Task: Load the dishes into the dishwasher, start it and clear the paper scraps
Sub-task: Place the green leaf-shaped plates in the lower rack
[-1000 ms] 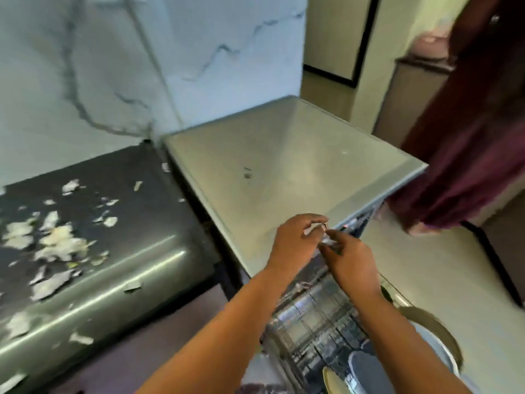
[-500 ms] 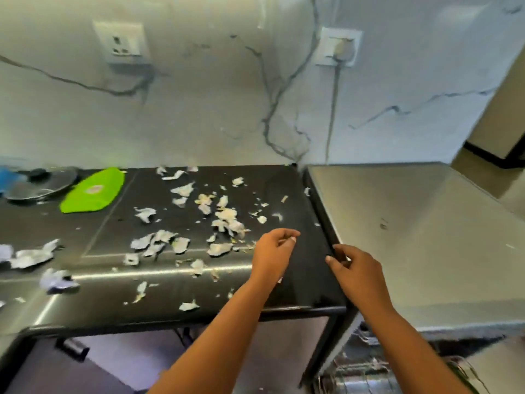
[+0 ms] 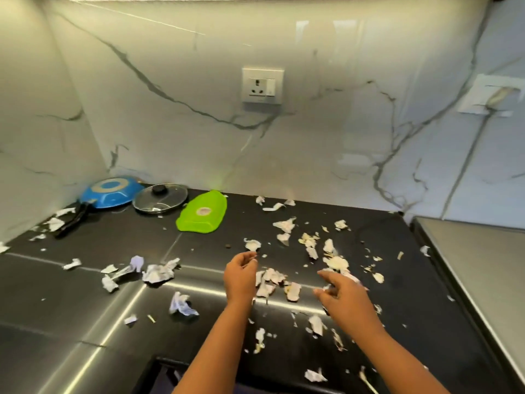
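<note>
The view had swung from the dishwasher to the glossy black countertop [image 3: 85, 294] — both hands, left [image 3: 240, 277] and right [image 3: 345, 297], loosely apart and empty, hovered over torn white paper scraps [image 3: 270, 280] — so clearing looked about to begin.

Single view: head cam, wide-angle, looking forward and down over a black counter [image 3: 85, 294] at the marble back wall [image 3: 199, 123]. Close range, both forearms enter from the bottom edge, left hand [image 3: 240, 275] and right hand [image 3: 345, 297] sit low of centre above the counter. Frame takes in the left corner wall, a wall socket [image 3: 262, 85] near top centre, and a grey appliance top [image 3: 488, 274] at the right edge (strong barrel distortion at the sides). No second view, so nothing shared.
</note>
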